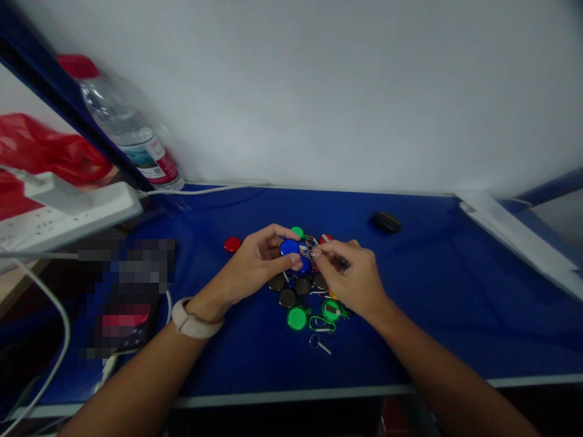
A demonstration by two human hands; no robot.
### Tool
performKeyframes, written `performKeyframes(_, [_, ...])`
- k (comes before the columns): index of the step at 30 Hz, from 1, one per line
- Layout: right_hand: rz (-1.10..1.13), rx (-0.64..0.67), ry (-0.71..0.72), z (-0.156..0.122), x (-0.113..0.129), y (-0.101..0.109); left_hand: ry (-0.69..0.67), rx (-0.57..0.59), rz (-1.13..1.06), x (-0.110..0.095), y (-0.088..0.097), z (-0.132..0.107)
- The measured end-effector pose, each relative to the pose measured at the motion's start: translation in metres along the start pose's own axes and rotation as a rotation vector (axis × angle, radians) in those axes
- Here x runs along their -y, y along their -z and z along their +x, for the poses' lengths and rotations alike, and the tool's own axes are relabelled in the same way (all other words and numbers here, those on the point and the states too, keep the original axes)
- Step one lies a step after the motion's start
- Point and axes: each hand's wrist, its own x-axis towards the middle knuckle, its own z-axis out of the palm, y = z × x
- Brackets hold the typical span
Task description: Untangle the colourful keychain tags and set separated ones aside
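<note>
Between the thumb and fingers of my left hand (pixel 250 261) is a round blue badge reel (pixel 289 247). My right hand (pixel 357 279) pinches at a small metal ring (pixel 315 250) close beside the reel; whether the two are joined I cannot tell. Beneath my hands lies a pile of more reels: another blue one (pixel 303 265), several black ones (pixel 287 297) and green ones (pixel 297 318). A green carabiner (pixel 322 325) and a blue carabiner with a key ring (pixel 324 345) rest at the near side. My right hand covers part of the pile.
Left of the pile lies a red reel (pixel 232 244). A small black case (pixel 386 222) sits toward the back right of the blue table (pixel 437 291). A water bottle (pixel 132 133), a white power strip (pixel 91 209) and cables are at the left; white sheets (pixel 514 237) lean at the right.
</note>
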Motion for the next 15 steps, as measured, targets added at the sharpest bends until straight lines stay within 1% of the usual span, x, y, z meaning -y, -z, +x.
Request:
performKeyframes(3, [-0.111,-0.049,0.081,-0.001,-0.003,-0.003,0.0,0.003,0.004,0.0,-0.001,-0.001])
performKeyframes(6, [-0.121,-0.043,0.107,-0.002,-0.001,-0.003,0.014,-0.011,0.022,-0.001,-0.001,-0.001])
performKeyframes(8, [-0.056,-0.007,0.053,-0.002,0.002,-0.001,0.02,-0.025,0.035,-0.001,-0.001,-0.001])
performKeyframes(12, [0.199,0.091,-0.146,-0.001,0.008,0.004,0.033,-0.036,0.051,-0.001,0.001,-0.001])
performKeyframes(13, [0.257,0.106,-0.175,-0.001,0.009,0.004,0.041,-0.035,0.054,-0.001,0.001,-0.001])
performKeyframes(15, [0.319,0.114,-0.187,0.0,0.01,0.005,0.053,-0.033,0.051,-0.001,0.0,-0.001])
